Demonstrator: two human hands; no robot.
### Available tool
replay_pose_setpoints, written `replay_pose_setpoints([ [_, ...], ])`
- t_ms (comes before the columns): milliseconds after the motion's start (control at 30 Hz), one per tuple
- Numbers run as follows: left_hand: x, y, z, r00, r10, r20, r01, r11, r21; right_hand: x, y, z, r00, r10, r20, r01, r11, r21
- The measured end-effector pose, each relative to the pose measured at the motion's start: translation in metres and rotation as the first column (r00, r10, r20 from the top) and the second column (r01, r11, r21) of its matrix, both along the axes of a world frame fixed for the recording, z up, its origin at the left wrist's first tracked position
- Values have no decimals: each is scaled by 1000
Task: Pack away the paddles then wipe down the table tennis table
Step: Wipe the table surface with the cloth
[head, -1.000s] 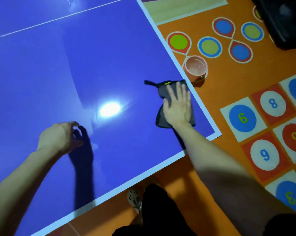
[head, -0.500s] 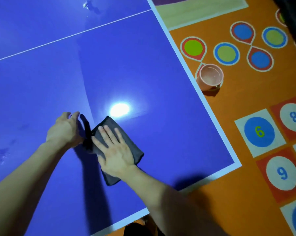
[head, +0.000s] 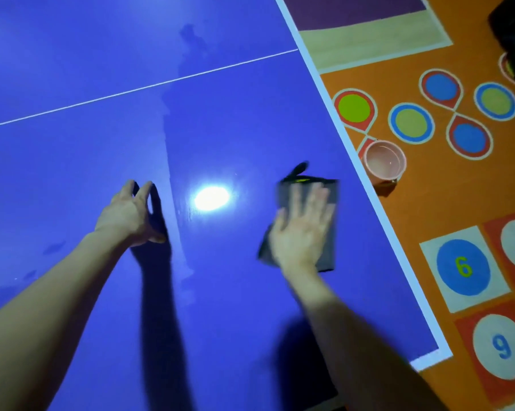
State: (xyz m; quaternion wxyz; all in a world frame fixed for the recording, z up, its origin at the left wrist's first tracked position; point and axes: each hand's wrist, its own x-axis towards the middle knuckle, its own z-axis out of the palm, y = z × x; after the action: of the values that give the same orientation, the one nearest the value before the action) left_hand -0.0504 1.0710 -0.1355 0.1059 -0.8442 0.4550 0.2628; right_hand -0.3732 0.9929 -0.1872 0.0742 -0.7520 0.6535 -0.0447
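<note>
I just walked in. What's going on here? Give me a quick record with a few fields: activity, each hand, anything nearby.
Activity: wiping the table tennis table
Right hand: flat on a dark grey cloth, pressing it to the blue top near the table's right edge
Left hand: fingers straight, holding nothing, low over the table top; contact unclear
Nearby: pink cup standing on the orange floor just beside the table edge
</note>
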Motion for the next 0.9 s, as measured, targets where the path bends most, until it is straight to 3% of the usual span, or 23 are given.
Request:
replay_pose_setpoints([
  [67, 18, -9, -3, 999, -9, 47, 9, 1000, 1, 68, 54, 3, 924, 378, 62, -382, 922, 61],
  [133, 32, -17, -11, 995, -20, 95, 17, 999, 33, 116, 88, 8, 787, 608, 109, -617, 780, 107],
  [267, 27, -25, -4, 995, -41, 90, 29, 990, 137, 108, 60, 4, 685, 717, 129, -727, 684, 59],
  [333, 26, -22, -2, 988, -81, 129, 61, 987, 151, 64, 7, 0, 778, 616, 124, -620, 784, -7],
  [433, 30, -19, -2, 979, -111, 172, 82, 982, 170, -30, -94, -7, 982, 184, 35, -183, 983, -24],
  [533, 29, -19, -3, 976, -121, 181, 94, 984, 154, -81, -143, -6, 978, -207, 33, 206, 978, 34],
  [633, 25, -19, -1, 976, -114, 187, 82, 982, 167, -41, -133, -6, 949, -315, -11, 315, 949, 16],
  [700, 24, -21, 1, 972, -112, 204, 77, 982, 174, 20, -99, -1, 991, -127, -40, 126, 992, -25],
  [767, 23, -20, 1, 971, -117, 208, 80, 980, 181, 93, -45, 4, 980, 198, -19, -198, 980, 6],
  [833, 23, -18, 1, 967, -125, 224, 88, 982, 169, 155, 4, 11, 865, 502, 3, -500, 863, 73],
  [900, 23, -16, 3, 968, -119, 220, 83, 983, 164, 179, 18, 12, 752, 657, 55, -659, 746, 93],
])
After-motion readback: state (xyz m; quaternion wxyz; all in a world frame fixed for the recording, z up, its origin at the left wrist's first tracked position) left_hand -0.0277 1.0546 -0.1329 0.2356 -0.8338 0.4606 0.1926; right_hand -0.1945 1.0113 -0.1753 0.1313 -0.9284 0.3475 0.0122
